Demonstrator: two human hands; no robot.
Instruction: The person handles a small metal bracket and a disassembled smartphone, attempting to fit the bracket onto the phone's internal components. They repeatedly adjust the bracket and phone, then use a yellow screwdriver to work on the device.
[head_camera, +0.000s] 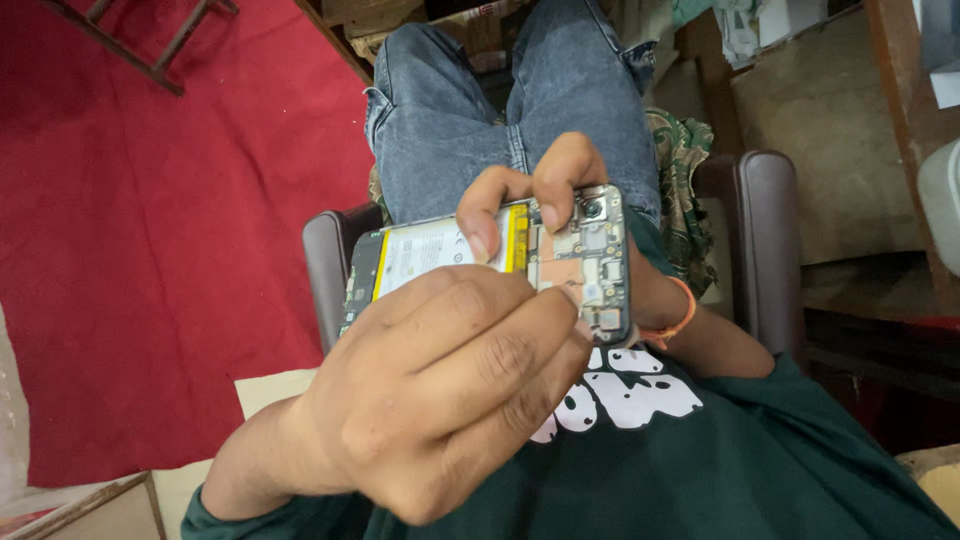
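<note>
Pinched between the fingers of the right hand, an opened smartphone sits above the person's lap, its back cover off and its insides facing the camera. Two fingertips of that hand curl over the phone's upper edge, one resting on the pale battery with its yellow side strip, the other touching the edge near the camera module. The rest of the hand is hidden behind the phone; only the wrist shows, wearing an orange thread band.

From the head view, the left hand fills the foreground, closed into a loose fist. Its thumb and forefinger are pressed together at the circuit board, at the phone's lower edge. Whether they hold a small tool or part there I cannot tell; nothing shows clearly between the fingertips. The board shows copper-coloured shielding and grey metal covers to the right of the battery.

Below the phone, the person sits in a dark brown chair, whose padded armrests show on both sides. Blue jeans cover the legs, and a dark green shirt with a white print takes up the lower part of the frame. A red carpet covers the floor to the left, with a wooden frame standing on it near the top edge.
</note>
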